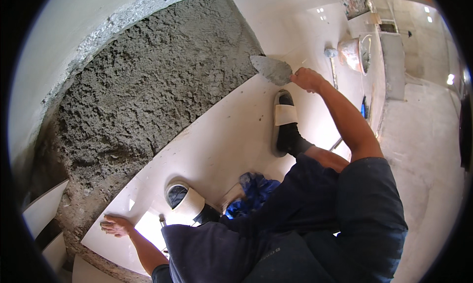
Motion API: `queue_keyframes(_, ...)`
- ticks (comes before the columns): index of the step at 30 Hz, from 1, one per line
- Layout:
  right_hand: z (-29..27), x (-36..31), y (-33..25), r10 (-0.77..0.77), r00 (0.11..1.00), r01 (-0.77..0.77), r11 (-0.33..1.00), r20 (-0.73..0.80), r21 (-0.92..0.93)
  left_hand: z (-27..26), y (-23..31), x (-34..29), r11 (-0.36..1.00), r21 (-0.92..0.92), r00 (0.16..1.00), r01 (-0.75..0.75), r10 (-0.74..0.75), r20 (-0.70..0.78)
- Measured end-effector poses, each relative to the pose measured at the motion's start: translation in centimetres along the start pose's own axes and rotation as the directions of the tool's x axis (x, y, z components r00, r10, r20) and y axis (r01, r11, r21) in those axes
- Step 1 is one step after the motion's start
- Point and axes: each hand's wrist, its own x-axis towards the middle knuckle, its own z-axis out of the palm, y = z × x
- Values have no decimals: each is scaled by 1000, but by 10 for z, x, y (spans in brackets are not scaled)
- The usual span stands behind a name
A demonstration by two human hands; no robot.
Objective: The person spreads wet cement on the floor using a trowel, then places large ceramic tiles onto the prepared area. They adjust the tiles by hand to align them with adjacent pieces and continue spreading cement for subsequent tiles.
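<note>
My right hand (308, 80) is closed round the handle of a trowel (272, 70). The mortar-smeared blade points left, over the corner where the grey mortar bed (162, 76) meets the pale floor tiles (217, 125). That mortar is rough and damp-looking, spread between the wall and the straight tile edge. Down at the lower left, my left hand (117, 226) lies on the tile close to its edge, fingers stretched toward the bare strip of ground. It holds nothing that I can see.
My slippered feet (286, 115) stand on the tiles, with a blue cloth or bag (256, 192) between them. A mallet (331, 53) and a bucket (351, 55) are at the upper right. Cut tile pieces (45, 209) lean at the lower left. A wall (64, 41) borders the mortar.
</note>
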Motion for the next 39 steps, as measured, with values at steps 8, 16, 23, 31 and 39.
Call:
queue_keyframes(8,-1,-6,-6,-158,986,163,861,-51,482,1,0,-4,1000,-7,999,-30,30,-41)
queue_keyframes(16,147,-18,-159,-63,993,115,578,-97,808,-7,5,-8,1000,-14,999,-11,11,44)
queue_keyframes(23,128,-73,-173,-245,969,149,617,9,773,-19,13,-11,995,-100,995,16,-6,100)
queue_keyframes(31,202,-85,-234,-254,961,239,562,-110,792,-15,12,-11,996,-86,994,21,-12,112)
queue_keyframes(39,209,-122,-237,-384,922,268,528,-55,806,-20,17,-13,990,-138,995,23,-9,104)
